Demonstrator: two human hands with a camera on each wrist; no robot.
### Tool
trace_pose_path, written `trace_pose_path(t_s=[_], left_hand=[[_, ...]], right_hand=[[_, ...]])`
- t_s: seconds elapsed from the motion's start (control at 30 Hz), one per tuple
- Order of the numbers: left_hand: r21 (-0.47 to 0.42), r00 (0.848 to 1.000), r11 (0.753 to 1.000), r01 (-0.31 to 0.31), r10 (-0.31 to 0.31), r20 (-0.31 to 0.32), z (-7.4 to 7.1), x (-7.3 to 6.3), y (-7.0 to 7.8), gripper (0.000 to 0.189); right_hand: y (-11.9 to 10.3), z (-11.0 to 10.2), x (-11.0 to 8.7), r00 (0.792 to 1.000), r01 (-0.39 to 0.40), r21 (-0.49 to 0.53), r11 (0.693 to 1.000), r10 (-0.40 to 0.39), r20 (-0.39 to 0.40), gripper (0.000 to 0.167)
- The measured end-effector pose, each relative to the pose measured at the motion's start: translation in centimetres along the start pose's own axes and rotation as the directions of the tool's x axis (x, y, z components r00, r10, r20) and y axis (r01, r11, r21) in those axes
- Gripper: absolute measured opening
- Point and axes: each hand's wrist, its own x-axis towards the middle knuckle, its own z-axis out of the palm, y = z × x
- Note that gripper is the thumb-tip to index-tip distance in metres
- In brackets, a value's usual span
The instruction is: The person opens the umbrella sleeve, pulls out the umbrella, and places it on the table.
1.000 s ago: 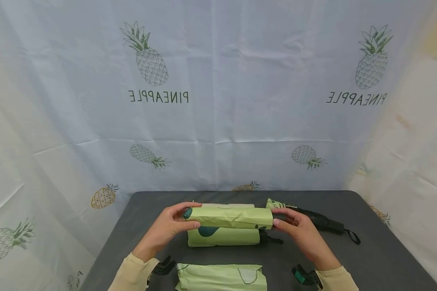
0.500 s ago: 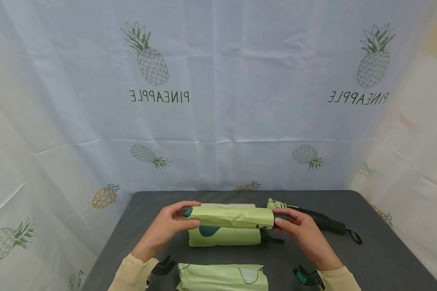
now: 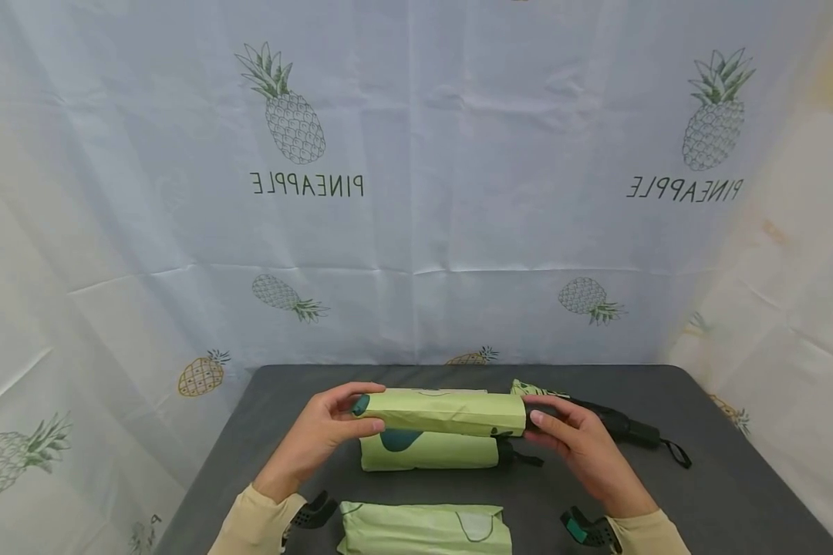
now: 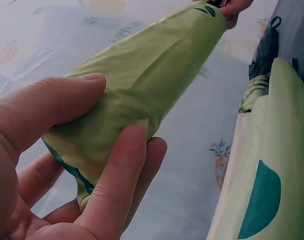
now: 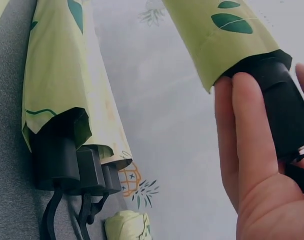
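Both hands hold up a folded umbrella [image 3: 444,414] in a light green cover, level and above the table. My left hand [image 3: 311,435] grips its closed left end, thumb [image 4: 56,102] in front and fingers curled behind. At the other end my right hand [image 3: 585,451] holds the black handle [image 5: 287,107], which sticks out of the cover, with fingertips right at the cover's edge. Behind and below lie more green-covered umbrellas [image 3: 430,455], side by side, their black handles [image 5: 54,162] and straps pointing right. The held umbrella partly hides them in the head view.
Nearest me, a light green bundle [image 3: 423,528] lies on the dark grey table [image 3: 250,432], cut off by the frame. At the back right lies a black folded umbrella [image 3: 621,424] with a green tip and wrist strap. A pineapple-print curtain [image 3: 416,231] hangs behind the table.
My right hand has slid slightly right along the handle, so a little more black shows beside the cover. The left hand and the umbrellas on the table stay nearly as they were.
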Motion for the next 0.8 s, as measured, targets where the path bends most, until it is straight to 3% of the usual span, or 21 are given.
trace_pose_path(t_s=[0.4, 0.8], left_hand=[[-0.028, 0.999, 1.000, 0.007, -0.006, 0.038, 0.07, 0.01, 0.07, 0.058], [-0.111, 0.998, 0.993, 0.027, -0.021, 0.054, -0.20, 0.32, -0.24, 0.063]], right_hand=[[0.06, -0.10, -0.47, 0.997, 0.081, 0.075, 0.994, -0.080, -0.022, 0.045], [-0.08, -0.50, -0.59, 0.997, 0.058, 0.102, 0.993, -0.053, -0.057, 0.037]])
